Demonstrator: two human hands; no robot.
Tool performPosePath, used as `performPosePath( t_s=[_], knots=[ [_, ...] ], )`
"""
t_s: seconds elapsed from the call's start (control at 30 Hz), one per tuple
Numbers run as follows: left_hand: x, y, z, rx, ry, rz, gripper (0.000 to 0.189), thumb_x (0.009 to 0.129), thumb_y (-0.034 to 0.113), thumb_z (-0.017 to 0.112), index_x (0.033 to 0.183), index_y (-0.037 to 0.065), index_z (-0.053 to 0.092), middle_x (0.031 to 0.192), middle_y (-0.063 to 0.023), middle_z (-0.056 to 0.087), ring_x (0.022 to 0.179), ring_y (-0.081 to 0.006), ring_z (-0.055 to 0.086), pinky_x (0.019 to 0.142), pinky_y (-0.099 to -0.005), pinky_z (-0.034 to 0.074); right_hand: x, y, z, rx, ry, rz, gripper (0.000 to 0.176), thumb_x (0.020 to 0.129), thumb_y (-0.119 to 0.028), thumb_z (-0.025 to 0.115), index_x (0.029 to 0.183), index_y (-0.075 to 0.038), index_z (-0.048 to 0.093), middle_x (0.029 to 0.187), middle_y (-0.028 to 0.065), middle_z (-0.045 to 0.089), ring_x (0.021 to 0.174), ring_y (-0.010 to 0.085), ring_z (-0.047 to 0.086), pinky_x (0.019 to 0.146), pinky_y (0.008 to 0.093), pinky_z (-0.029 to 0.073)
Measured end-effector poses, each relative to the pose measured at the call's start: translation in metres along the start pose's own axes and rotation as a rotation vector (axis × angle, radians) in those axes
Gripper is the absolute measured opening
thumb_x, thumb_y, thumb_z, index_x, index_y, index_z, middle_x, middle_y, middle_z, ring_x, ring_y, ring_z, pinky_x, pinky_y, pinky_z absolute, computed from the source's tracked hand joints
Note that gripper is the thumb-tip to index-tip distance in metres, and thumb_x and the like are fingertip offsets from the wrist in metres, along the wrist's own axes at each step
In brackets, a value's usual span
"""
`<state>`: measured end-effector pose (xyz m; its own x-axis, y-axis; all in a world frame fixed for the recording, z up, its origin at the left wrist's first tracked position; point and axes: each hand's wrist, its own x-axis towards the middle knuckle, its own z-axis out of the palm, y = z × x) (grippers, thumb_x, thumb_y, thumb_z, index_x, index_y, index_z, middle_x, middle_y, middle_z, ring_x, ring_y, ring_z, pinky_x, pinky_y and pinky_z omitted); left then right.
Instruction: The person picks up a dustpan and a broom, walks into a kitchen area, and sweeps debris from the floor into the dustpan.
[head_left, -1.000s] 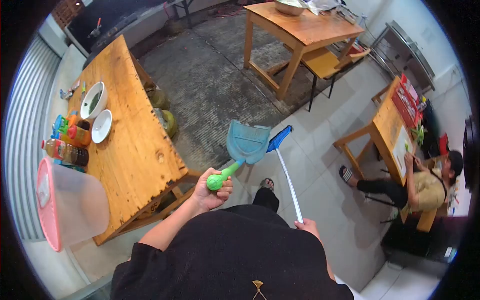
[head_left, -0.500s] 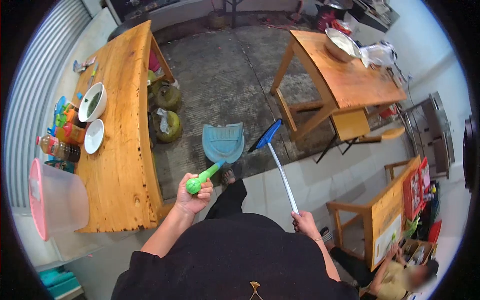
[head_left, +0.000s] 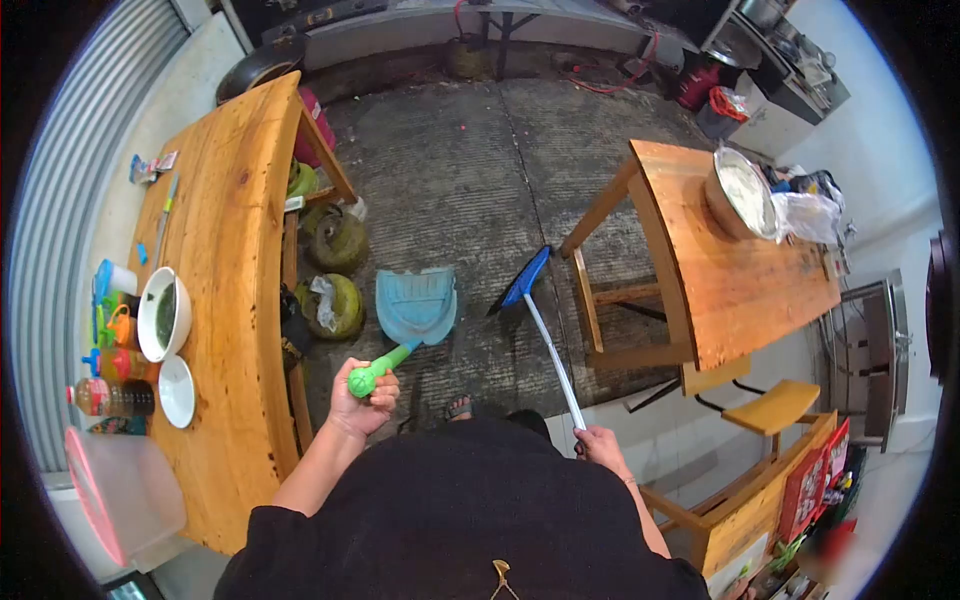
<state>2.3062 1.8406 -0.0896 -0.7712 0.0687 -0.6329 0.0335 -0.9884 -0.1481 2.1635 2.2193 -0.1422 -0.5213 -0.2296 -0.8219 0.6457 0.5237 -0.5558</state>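
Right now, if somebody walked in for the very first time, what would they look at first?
Probably the light-blue plastic dustpan with a green handle, bright against the dark, ridged floor, held in the left hand. Next might come the blue broom head on a silver pole, which the right hand holds. After that, perhaps the round silver metal bowl with something white in it, on the wooden table to the right.

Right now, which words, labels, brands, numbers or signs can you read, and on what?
None can be read.
Dustpan: no lettering I can make out.
Blue-headed broom: none I can make out either.
Bottle of brown liquid by the wooden table: label too small and blurred.
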Motion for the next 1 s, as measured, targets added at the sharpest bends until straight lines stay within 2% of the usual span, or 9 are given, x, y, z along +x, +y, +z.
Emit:
performPosePath(
  t_s=[0.13,0.23,0.43,0.5,0.57,0.63,0.73,0.83,1.0],
  knots=[
    [0.032,0.028,0.018,0.007,0.072,0.078,0.035,0.069,0.024,0.049,0.086,-0.006,0.042,0.058,-0.0032,0.038,0.045,-0.0109,0.035,0.037,-0.0206,0.032,0.055,-0.061,-0.012,0.04,-0.067,-0.012,0.018,0.081,-0.015,0.052,0.066,-0.004,0.049,0.052,0.0008,0.045,0.042,0.0092,0.042,0.04,0.0235,0.032],
    [0.06,0.049,0.034,0.031,0.091,0.091,0.041,0.069,0.025,0.048,0.09,-0.01,0.043,0.054,-0.0033,0.038,0.041,-0.0111,0.034,0.035,-0.0214,0.031,0.109,-0.12,-0.022,-0.075,-0.161,-0.088,0.017,0.08,-0.014,0.052,0.067,-0.004,0.048,0.052,0.001,0.045,0.042,0.0089,0.042,0.04,0.0233,0.032],
    [0.12,0.089,0.083,-0.117,0.056,0.224,0.04,0.069,0.026,0.048,0.086,-0.01,0.045,0.053,-0.0024,0.037,0.039,-0.0106,0.034,0.034,-0.0208,0.03,0.205,-0.278,-0.012,-0.241,-0.21,-0.147,0.019,0.079,-0.013,0.052,0.064,-0.004,0.046,0.052,0.0019,0.043,0.041,0.0096,0.041,0.036,0.0255,0.034],
    [0.14,0.102,0.098,-0.143,0.053,0.248,0.04,0.068,0.026,0.049,0.085,-0.01,0.045,0.054,-0.0025,0.038,0.04,-0.0107,0.034,0.035,-0.0204,0.031,0.236,-0.33,-0.001,-0.216,-0.258,-0.156,0.021,0.079,-0.013,0.053,0.061,-0.003,0.047,0.053,0.0015,0.046,0.042,0.0093,0.043,0.04,0.0238,0.036],
    [0.157,0.117,0.111,-0.136,0.055,0.27,0.039,0.068,0.026,0.05,0.084,-0.01,0.046,0.055,-0.0031,0.039,0.041,-0.0108,0.035,0.035,-0.0204,0.031,0.251,-0.386,0.017,-0.266,-0.28,-0.192,0.018,0.079,-0.012,0.052,0.065,-0.003,0.048,0.052,0.0009,0.044,0.042,0.0093,0.043,0.038,0.0242,0.035],
    [0.174,0.135,0.125,-0.155,0.034,0.282,0.038,0.069,0.026,0.05,0.084,-0.009,0.046,0.055,-0.0032,0.039,0.041,-0.0109,0.035,0.035,-0.0205,0.032,0.281,-0.428,0.033,-0.062,-0.404,-0.125,0.015,0.081,-0.015,0.051,0.071,-0.004,0.046,0.054,0.0011,0.042,0.039,0.01,0.041,0.033,0.0263,0.036],
    [0.202,0.17,0.142,-0.204,-0.005,0.281,0.038,0.069,0.025,0.05,0.084,-0.009,0.046,0.055,-0.0034,0.039,0.041,-0.0112,0.036,0.036,-0.0207,0.032,0.303,-0.495,0.062,0.014,-0.475,-0.101,0.013,0.082,-0.015,0.05,0.077,-0.006,0.043,0.059,0.0017,0.043,0.039,0.008,0.039,0.035,0.0287,0.043],
    [0.228,0.222,0.156,-0.224,-0.042,0.256,0.037,0.07,0.025,0.049,0.086,-0.008,0.045,0.055,-0.0032,0.039,0.042,-0.0115,0.036,0.036,-0.0207,0.032,0.345,-0.539,0.082,-0.009,-0.489,0.025,0.011,0.084,-0.017,0.048,0.085,-0.007,0.045,0.057,-0.0011,0.04,0.04,0.0058,0.035,0.034,0.0209,0.032],
    [0.262,0.289,0.182,-0.167,0.004,0.209,0.037,0.072,0.025,0.048,0.091,-0.007,0.044,0.057,-0.0032,0.038,0.044,-0.0114,0.035,0.038,-0.0223,0.03,0.402,-0.608,0.122,0.039,-0.502,0.137,0.015,0.085,-0.019,0.049,0.092,-0.006,0.047,0.056,-0.0025,0.038,0.04,0.0052,0.032,0.034,0.0199,0.027]
  ],
)
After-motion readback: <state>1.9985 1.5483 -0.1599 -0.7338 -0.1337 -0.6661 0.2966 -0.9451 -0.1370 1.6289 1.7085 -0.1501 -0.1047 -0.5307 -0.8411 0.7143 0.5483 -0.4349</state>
